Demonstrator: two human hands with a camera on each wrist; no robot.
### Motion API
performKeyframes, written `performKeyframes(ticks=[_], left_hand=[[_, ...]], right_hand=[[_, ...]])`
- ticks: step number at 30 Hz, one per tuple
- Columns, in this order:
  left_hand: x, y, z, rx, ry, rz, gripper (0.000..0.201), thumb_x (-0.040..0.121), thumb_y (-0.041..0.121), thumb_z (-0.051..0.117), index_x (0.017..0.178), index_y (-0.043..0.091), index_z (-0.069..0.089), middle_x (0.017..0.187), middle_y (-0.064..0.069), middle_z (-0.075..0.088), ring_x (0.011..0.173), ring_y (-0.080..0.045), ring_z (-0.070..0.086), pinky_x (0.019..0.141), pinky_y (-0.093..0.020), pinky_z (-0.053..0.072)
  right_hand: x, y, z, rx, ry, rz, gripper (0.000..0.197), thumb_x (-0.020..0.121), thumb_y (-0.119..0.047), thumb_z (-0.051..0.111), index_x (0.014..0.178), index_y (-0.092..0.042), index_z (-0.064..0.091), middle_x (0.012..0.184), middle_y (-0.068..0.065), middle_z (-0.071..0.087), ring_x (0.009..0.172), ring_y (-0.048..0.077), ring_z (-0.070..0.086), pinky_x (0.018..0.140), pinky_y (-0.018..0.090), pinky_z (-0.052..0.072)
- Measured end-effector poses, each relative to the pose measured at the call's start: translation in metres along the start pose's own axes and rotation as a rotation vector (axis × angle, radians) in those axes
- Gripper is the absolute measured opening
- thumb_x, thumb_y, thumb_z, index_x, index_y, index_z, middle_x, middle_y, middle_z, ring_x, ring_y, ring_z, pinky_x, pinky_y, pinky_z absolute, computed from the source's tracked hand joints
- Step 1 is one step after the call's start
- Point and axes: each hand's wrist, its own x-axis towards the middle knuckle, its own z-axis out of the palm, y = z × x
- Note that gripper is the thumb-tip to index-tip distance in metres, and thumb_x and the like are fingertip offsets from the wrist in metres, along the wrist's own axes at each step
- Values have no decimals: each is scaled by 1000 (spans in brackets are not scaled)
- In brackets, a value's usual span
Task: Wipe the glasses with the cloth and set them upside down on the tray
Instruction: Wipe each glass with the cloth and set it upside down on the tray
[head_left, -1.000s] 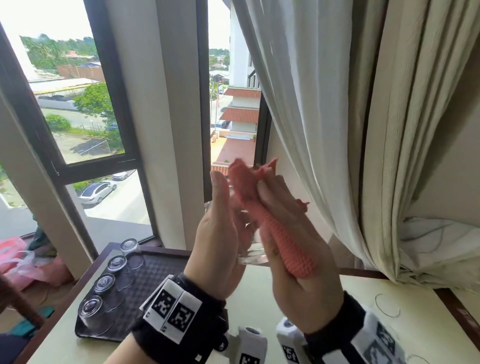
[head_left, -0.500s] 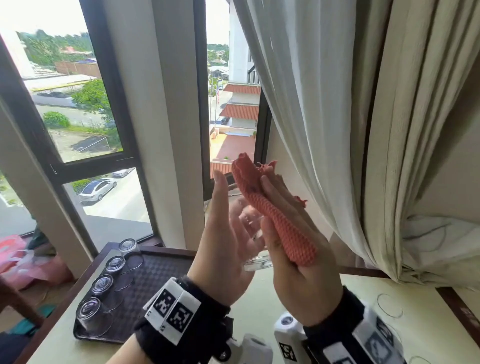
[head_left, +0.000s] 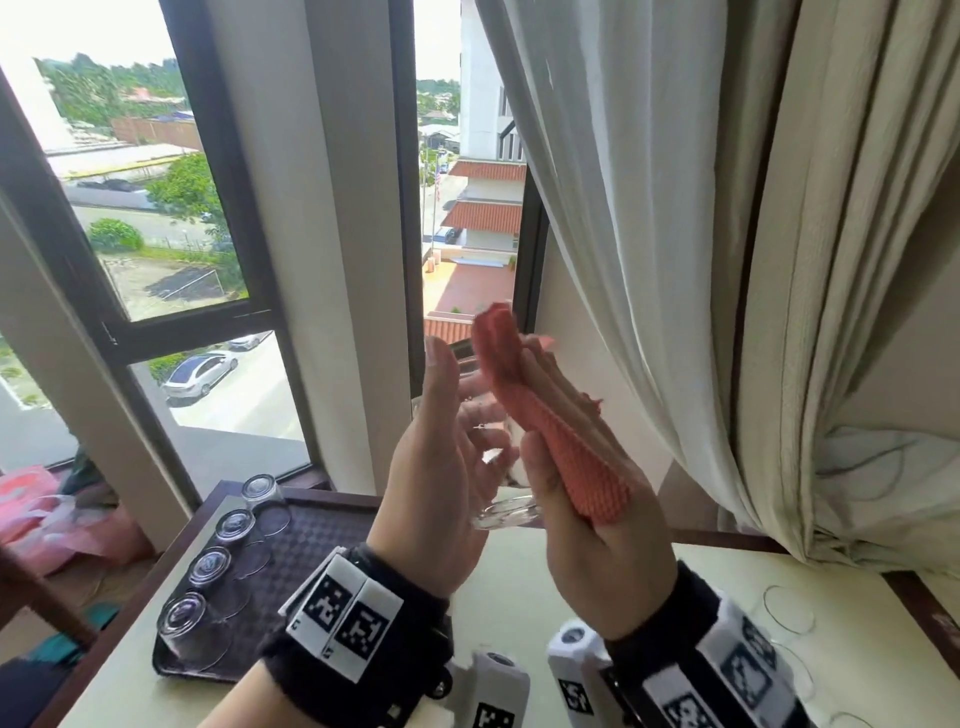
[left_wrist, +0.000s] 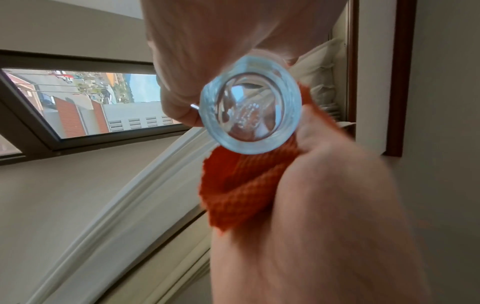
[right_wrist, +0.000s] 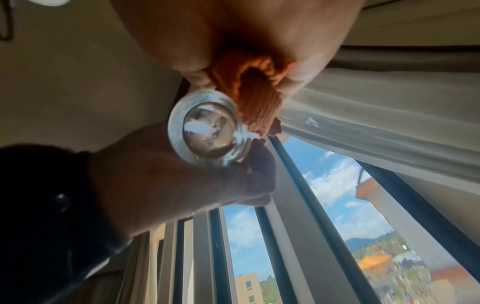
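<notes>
My left hand (head_left: 441, 457) grips a clear glass (head_left: 506, 514) in front of the window, with the thumb pointing up and the fingers curled round its side. The glass's thick base (left_wrist: 250, 115) faces the left wrist camera. My right hand (head_left: 587, 545) pinches a folded orange cloth (head_left: 561, 447) between thumb and fingers and presses it against the glass's right side. The right wrist view shows the cloth (right_wrist: 257, 102) beside the glass (right_wrist: 210, 131). A dark tray (head_left: 311, 525) lies on the table at the lower left, with several glasses (head_left: 210, 566) upside down along its left edge.
The pale table (head_left: 509, 582) runs under both hands. Clear glass rims (head_left: 788, 609) stand on it at the right. A cream curtain (head_left: 675, 260) hangs close behind my right hand. Window frames fill the left and middle.
My right hand has slid the cloth slightly up and to the right along the glass. More of the glass shows between the hands. The left hand has barely moved.
</notes>
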Motion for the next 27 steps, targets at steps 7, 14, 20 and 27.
performKeyframes(ticks=[7, 14, 20, 27], left_hand=[[5, 13, -15, 2, 48, -43, 95, 76, 89, 56, 133, 14, 66, 124, -16, 68, 99, -26, 76, 85, -46, 61], [-2, 5, 1, -44, -20, 3, 85, 75, 89, 60, 115, 17, 79, 111, -22, 61, 106, -42, 54, 117, -75, 33], [7, 7, -10, -19, -15, -90, 85, 79, 90, 49, 122, 21, 71, 116, 0, 78, 105, -17, 76, 88, -38, 63], [10, 4, -11, 135, 108, -102, 104, 85, 88, 38, 126, -1, 72, 115, -19, 78, 109, -37, 76, 94, -45, 62]], right_hand=[[-50, 6, 0, -76, -150, -147, 51, 97, 4, 57, 147, 5, 48, 164, 12, 40, 152, 36, 36, 122, 44, 37], [-6, 10, -7, -6, -1, 116, 43, 105, -34, 50, 148, -26, 51, 113, -2, 71, 102, -1, 54, 92, 20, 50], [-24, -3, -1, -102, -192, -148, 54, 98, 11, 58, 151, 5, 44, 166, 14, 35, 155, 37, 30, 124, 49, 35], [-30, 14, -10, -4, -121, 27, 52, 105, -13, 50, 156, -6, 41, 166, 2, 38, 153, 24, 36, 123, 30, 32]])
